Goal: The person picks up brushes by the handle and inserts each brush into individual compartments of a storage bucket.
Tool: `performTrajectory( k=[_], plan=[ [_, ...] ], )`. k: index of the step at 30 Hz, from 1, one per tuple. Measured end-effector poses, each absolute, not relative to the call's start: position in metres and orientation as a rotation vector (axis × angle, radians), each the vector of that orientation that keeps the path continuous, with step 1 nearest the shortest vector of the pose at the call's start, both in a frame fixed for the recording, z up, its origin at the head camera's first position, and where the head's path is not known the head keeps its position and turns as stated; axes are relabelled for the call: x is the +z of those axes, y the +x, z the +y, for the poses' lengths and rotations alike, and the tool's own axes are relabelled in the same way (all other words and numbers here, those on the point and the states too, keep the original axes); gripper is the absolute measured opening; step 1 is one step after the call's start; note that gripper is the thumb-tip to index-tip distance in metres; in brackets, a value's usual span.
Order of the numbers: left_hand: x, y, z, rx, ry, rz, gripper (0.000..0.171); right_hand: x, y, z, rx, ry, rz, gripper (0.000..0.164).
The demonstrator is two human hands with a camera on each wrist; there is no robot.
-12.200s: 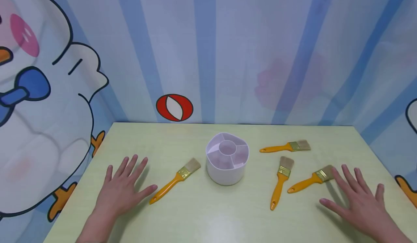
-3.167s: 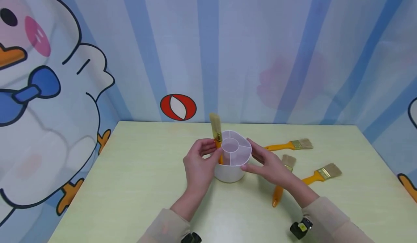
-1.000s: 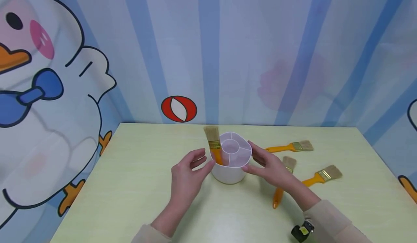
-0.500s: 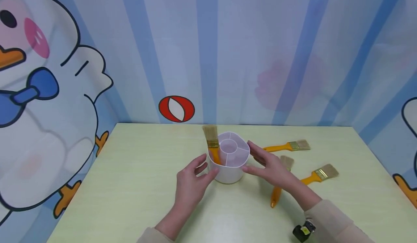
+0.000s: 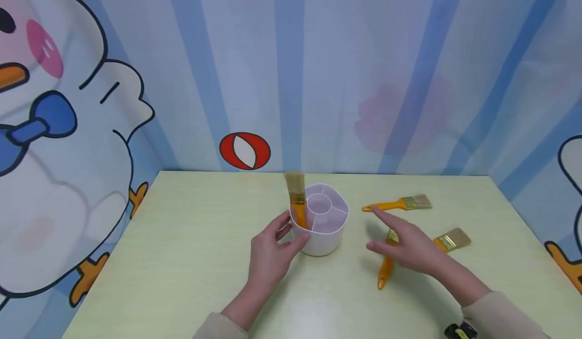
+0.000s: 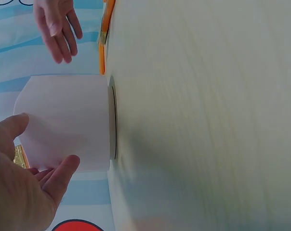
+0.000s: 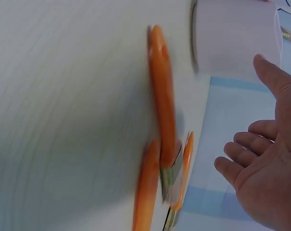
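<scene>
Curling thumb and fingers round its side, my left hand (image 5: 271, 258) grips the white divided cup (image 5: 324, 243) on the table (image 5: 195, 218), where one orange-handled brush (image 5: 297, 201) leans bristles-up in a left compartment. Farther over, my right hand (image 5: 411, 246) hovers, released and empty, near three more brushes (image 5: 404, 203).

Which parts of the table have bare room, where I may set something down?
The table is bare along its left side, up to the left hand and the white holder. A second free patch lies in front of the holder, between the two hands. It is crowded right of the holder: three loose brushes and the right hand are there.
</scene>
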State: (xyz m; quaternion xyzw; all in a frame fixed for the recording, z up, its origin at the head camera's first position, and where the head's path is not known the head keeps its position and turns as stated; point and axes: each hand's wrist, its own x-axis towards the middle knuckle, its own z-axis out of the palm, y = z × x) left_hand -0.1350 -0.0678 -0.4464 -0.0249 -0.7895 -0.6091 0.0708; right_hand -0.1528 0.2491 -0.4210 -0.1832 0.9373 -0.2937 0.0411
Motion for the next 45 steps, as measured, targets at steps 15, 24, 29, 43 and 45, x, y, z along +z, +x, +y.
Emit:
performTrajectory(
  k=[15, 24, 29, 43, 45],
  plan=[
    [-0.45, -0.139, -0.068, -1.783, -0.058, -2.419, 0.071, -0.432, -0.168, 0.283, -0.557, -0.493, 2.979, 0.09],
    [-0.449, -0.14, -0.069, -1.791, -0.062, -2.406, 0.072, -0.433, -0.193, 0.285, -0.383, -0.415, 3.009, 0.092],
    [-0.449, -0.14, -0.069, -1.801, -0.067, -2.413, 0.072, -0.436, -0.202, 0.287, -0.327, -0.371, 2.993, 0.092],
    [-0.45, -0.14, -0.069, -1.79, -0.068, -2.421, 0.072, -0.448, -0.218, 0.285, -0.328, -0.332, 2.978, 0.088],
    [-0.45, -0.14, -0.07, -1.788, -0.069, -2.423, 0.072, -0.449, -0.22, 0.284, -0.338, -0.366, 2.984, 0.085]
  ],
)
